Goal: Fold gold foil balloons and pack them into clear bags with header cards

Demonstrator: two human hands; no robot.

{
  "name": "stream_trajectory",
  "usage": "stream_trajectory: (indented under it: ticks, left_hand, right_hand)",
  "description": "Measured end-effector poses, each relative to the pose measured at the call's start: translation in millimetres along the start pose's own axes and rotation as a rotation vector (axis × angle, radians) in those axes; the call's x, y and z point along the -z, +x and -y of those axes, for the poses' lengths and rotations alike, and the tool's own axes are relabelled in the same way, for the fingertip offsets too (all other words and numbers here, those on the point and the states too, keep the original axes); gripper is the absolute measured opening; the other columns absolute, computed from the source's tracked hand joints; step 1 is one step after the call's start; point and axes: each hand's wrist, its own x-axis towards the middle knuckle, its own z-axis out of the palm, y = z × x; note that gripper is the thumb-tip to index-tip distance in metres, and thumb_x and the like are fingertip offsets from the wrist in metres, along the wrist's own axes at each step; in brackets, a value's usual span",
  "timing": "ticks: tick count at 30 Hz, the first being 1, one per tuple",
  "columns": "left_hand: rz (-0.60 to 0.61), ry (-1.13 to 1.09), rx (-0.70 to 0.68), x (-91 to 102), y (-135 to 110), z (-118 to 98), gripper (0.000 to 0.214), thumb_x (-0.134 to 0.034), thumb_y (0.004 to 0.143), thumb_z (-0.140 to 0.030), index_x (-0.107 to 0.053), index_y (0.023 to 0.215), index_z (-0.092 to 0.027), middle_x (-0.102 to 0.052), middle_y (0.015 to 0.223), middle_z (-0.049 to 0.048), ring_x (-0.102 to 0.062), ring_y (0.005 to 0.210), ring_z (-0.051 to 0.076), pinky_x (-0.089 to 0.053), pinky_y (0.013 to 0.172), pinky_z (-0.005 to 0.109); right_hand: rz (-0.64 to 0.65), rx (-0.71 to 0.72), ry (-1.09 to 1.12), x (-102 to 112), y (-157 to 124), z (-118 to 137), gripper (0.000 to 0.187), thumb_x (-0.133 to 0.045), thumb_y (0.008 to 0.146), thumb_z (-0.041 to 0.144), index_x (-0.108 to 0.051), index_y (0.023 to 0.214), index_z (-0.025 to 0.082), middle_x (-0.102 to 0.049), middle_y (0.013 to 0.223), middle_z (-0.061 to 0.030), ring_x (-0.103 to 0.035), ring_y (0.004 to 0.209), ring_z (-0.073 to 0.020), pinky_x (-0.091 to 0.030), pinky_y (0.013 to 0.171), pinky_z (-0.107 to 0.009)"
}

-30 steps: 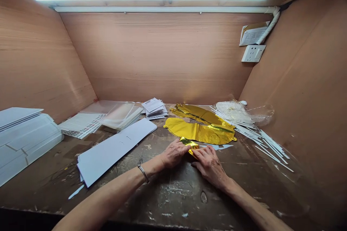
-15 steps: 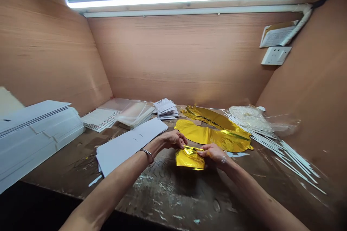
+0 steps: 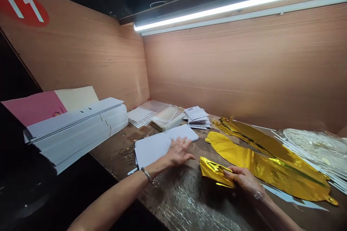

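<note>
My right hand (image 3: 245,180) pinches a folded gold foil piece (image 3: 215,171) just above the worn tabletop. My left hand (image 3: 179,151) is off the foil, its fingers stretched out flat over the near edge of a stack of flat white card sheets (image 3: 155,145). Behind my right hand lie flat gold foil balloons (image 3: 260,162), spread toward the right.
A tall pile of flat white cartons (image 3: 78,130) with a pink sheet stands at the left. Clear plastic sleeves (image 3: 168,117), printed label sheets (image 3: 141,116) and small white leaflets (image 3: 197,115) lie at the back. White sticks (image 3: 314,148) and a plastic bag are at the right.
My left hand has let go of the folded foil and moved left to the white card sheets. The right hand keeps the foil. The camera has swung left.
</note>
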Motion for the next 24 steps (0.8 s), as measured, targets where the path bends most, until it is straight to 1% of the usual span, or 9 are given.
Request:
stream_trajectory:
  ticks: [1,2,4,6,8,12,17,20,24]
  left_hand:
    - [-0.022,0.139,0.068,3.4,-6,11,0.076,-0.051,0.063,-0.060,-0.036,0.125,-0.018,-0.033,0.132,0.0157,-0.024,0.120,0.037,-0.018,0.093,0.054]
    - [-0.004,0.232,0.147,6.0,-11,21,0.083,-0.048,0.062,-0.065,-0.033,0.127,-0.017,-0.025,0.135,0.0177,-0.015,0.123,0.040,-0.012,0.092,0.059]
    - [0.061,0.311,0.264,8.2,-17,38,0.083,-0.042,0.065,-0.067,-0.029,0.129,-0.016,-0.019,0.137,0.0192,-0.009,0.124,0.040,-0.009,0.090,0.063]
    - [0.089,0.328,0.277,8.4,-19,48,0.074,-0.041,0.070,-0.062,-0.030,0.128,-0.017,-0.023,0.136,0.0185,-0.013,0.124,0.038,-0.015,0.091,0.060]
    - [0.076,0.343,0.228,8.7,-18,50,0.065,-0.042,0.072,-0.059,-0.037,0.122,-0.017,-0.033,0.130,0.0173,-0.023,0.121,0.035,-0.022,0.091,0.054]
    - [0.093,0.362,0.176,12.9,-14,45,0.048,-0.040,0.076,-0.055,-0.053,0.098,-0.015,-0.052,0.107,0.0131,-0.044,0.104,0.029,-0.035,0.085,0.041]
    - [0.073,0.383,0.142,16.7,-9,41,0.036,-0.029,0.085,-0.036,-0.057,0.088,-0.013,-0.058,0.092,0.0135,-0.052,0.090,0.024,-0.037,0.077,0.033]
    - [0.073,0.370,0.154,17.4,-7,42,0.032,-0.038,0.081,-0.037,-0.058,0.078,-0.012,-0.060,0.082,0.0119,-0.054,0.081,0.022,-0.038,0.070,0.029]
    - [0.077,0.338,0.180,20.9,-7,45,0.026,-0.058,0.065,-0.041,-0.057,0.070,-0.016,-0.059,0.067,0.0034,-0.054,0.067,0.018,-0.035,0.059,0.024]
  right_hand:
    - [-0.006,0.002,0.015,0,-1,0,0.032,-0.064,0.057,0.045,-0.054,0.065,0.016,-0.046,0.038,0.0060,-0.037,0.029,-0.0060,-0.035,0.030,-0.019]
    - [-0.008,0.005,0.029,0,-2,0,0.032,-0.064,0.058,0.045,-0.054,0.066,0.016,-0.046,0.038,0.0061,-0.038,0.029,-0.0061,-0.035,0.030,-0.019]
    - [-0.005,0.010,0.039,-1,-6,2,0.033,-0.063,0.059,0.046,-0.054,0.068,0.016,-0.047,0.038,0.0062,-0.040,0.030,-0.0062,-0.035,0.031,-0.018]
    - [0.010,0.025,0.033,-2,-9,5,0.032,-0.062,0.062,0.045,-0.054,0.070,0.015,-0.048,0.039,0.0059,-0.041,0.031,-0.0063,-0.035,0.032,-0.018]
    - [0.031,0.039,0.030,-3,-12,7,0.031,-0.060,0.064,0.045,-0.055,0.071,0.014,-0.049,0.039,0.0054,-0.042,0.031,-0.0064,-0.035,0.033,-0.018]
    - [0.043,0.053,0.037,-4,-15,11,0.032,-0.059,0.065,0.045,-0.055,0.070,0.014,-0.049,0.039,0.0053,-0.043,0.031,-0.0068,-0.035,0.033,-0.018]
    - [0.009,0.055,0.061,-4,-16,11,0.032,-0.064,0.060,0.045,-0.054,0.067,0.014,-0.047,0.037,0.0058,-0.041,0.031,-0.0068,-0.035,0.033,-0.018]
    - [-0.011,0.078,0.078,-5,-16,9,0.032,-0.065,0.059,0.044,-0.054,0.066,0.014,-0.047,0.038,0.0059,-0.040,0.031,-0.0063,-0.036,0.033,-0.019]
    - [-0.007,0.092,0.070,-3,-15,6,0.032,-0.063,0.061,0.044,-0.055,0.069,0.014,-0.048,0.039,0.0053,-0.040,0.032,-0.0062,-0.037,0.034,-0.019]
